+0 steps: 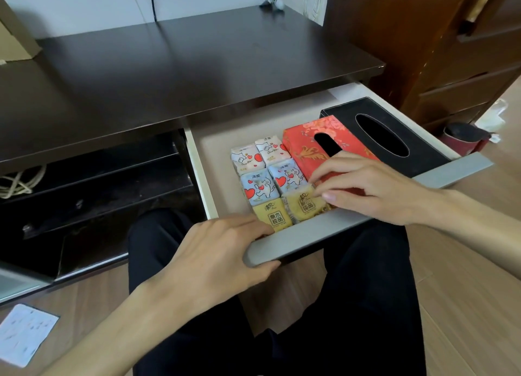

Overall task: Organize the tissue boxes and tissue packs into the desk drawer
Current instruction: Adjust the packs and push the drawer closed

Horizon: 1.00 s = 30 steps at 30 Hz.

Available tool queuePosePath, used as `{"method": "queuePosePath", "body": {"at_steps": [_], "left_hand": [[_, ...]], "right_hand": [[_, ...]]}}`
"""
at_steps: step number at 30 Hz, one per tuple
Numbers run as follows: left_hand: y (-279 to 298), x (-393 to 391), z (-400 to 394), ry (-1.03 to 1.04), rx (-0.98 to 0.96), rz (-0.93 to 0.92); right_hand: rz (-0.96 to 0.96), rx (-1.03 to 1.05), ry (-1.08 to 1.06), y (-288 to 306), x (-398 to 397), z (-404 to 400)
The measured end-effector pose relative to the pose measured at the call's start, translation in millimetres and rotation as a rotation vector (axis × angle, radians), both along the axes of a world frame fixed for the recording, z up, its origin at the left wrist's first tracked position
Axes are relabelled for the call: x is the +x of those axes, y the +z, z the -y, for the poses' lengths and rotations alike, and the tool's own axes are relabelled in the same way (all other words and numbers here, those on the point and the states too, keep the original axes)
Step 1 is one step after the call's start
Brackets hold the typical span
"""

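The right hand (363, 186) reaches in from the right of the frame, its thumb and fingertips pinched on the upper edge of a yellow tissue pack (303, 203) at the front of the drawer. The left hand (222, 251) sits at lower centre, fingers curled over the grey front panel (352, 229) of the drawer (214, 144), thumb under the panel's edge, gripping it.

The held pack lies just beside a second yellow tissue pack (272, 217) on its left. Behind these two, toward the top of the frame, four white and pale blue tissue packs (266, 168) printed with red hearts lie in two rows of two, all touching, so the six packs form a tight block in the middle of the drawer. To the right of the block is a red floral tissue box (304, 144), its dark slot facing up, partly covered by the right hand. Right of that, against the drawer's right side, is a black tissue box (400, 124) with an oval opening.

The drawer is pulled out from under a dark brown surface (169, 76) that fills the upper half of the frame. Dark trousers (366, 291) show below the drawer, and a white sheet of paper (25, 333) lies on the wooden floor at lower left.
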State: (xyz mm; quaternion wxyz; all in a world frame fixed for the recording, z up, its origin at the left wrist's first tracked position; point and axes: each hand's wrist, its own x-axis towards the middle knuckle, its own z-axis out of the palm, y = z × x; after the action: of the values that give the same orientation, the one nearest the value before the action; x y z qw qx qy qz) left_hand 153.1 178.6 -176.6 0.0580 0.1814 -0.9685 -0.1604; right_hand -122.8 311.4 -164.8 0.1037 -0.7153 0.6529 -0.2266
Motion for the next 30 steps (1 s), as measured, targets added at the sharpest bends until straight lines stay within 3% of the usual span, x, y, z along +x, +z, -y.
{"method": "queuePosePath", "body": {"at_steps": [11,30], "left_hand": [[-1.9,1.4,-3.0,0.054,-0.071,-0.078],[-23.1,-37.8,86.9,0.255,-0.077,-0.183]], "right_hand": [[-0.147,-0.17,-0.167,-44.8,-52.7,-40.9],[-0.101,-0.364,-0.325,-75.2,-81.2,67.7]]}}
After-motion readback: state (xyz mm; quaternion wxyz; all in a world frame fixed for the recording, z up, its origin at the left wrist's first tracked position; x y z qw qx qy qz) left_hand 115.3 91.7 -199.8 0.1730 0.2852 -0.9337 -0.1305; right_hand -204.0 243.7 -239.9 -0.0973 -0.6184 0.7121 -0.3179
